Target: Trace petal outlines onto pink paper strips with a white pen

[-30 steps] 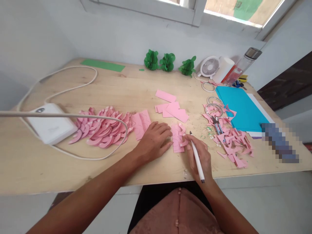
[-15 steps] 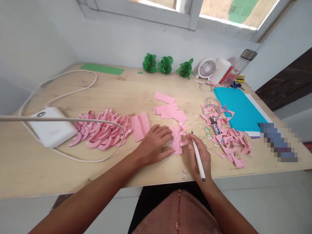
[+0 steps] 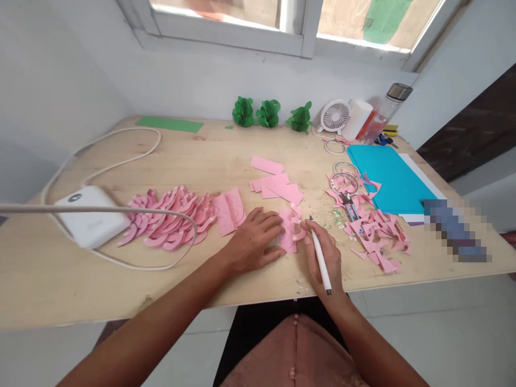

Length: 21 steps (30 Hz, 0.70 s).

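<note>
My left hand (image 3: 256, 241) lies flat on the table, fingers apart, with its fingertips at the left edge of a pink paper piece (image 3: 287, 244) that has curved outlines on it. A white pen (image 3: 321, 262) with a dark tip is gripped in my right hand (image 3: 328, 257), just right of that paper. Between the pen and the paper lies a curved pink cutout (image 3: 298, 235), close to my right fingers. Left of my left hand are pink sheets with drawn curves (image 3: 230, 211) and a heap of curved pink petals (image 3: 175, 220).
Blank pink strips (image 3: 278, 185) lie ahead. Scissors (image 3: 350, 201) and pink scraps (image 3: 381, 239) are at right, beside a blue folder (image 3: 391, 177). Green paper shapes (image 3: 268, 113), a small fan (image 3: 335, 116) and a bottle (image 3: 389, 110) stand behind. A white power bank (image 3: 91, 217) trails a cable.
The camera view has shifted slightly. Both hands stay nearly in place around the pink paper, with the pen still in my right hand.
</note>
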{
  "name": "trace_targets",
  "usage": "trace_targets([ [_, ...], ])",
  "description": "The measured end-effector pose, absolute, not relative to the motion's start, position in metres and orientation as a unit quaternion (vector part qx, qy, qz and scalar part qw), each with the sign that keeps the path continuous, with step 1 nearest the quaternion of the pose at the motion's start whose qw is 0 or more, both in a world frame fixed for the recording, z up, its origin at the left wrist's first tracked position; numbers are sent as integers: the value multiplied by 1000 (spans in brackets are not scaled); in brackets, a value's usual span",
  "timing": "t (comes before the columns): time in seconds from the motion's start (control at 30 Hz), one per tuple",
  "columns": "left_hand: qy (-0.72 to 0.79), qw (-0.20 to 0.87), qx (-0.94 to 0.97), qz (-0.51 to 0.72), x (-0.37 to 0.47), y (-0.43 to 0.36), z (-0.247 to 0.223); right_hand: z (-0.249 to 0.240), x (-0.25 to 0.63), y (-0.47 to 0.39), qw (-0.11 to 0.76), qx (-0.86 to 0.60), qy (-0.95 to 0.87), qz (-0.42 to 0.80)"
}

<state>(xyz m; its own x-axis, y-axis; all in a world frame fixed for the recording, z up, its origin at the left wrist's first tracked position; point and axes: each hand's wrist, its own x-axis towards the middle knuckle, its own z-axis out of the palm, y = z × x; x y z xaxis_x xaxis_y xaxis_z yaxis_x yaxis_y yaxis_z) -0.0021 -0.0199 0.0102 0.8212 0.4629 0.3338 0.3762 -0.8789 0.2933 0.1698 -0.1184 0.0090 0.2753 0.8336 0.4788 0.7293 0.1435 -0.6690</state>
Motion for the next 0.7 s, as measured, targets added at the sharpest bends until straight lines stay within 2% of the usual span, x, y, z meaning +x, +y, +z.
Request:
trace_targets([
  [0.7, 149, 39, 953, 261, 5, -26, 13, 8, 171, -119, 474, -642, -600, 59],
])
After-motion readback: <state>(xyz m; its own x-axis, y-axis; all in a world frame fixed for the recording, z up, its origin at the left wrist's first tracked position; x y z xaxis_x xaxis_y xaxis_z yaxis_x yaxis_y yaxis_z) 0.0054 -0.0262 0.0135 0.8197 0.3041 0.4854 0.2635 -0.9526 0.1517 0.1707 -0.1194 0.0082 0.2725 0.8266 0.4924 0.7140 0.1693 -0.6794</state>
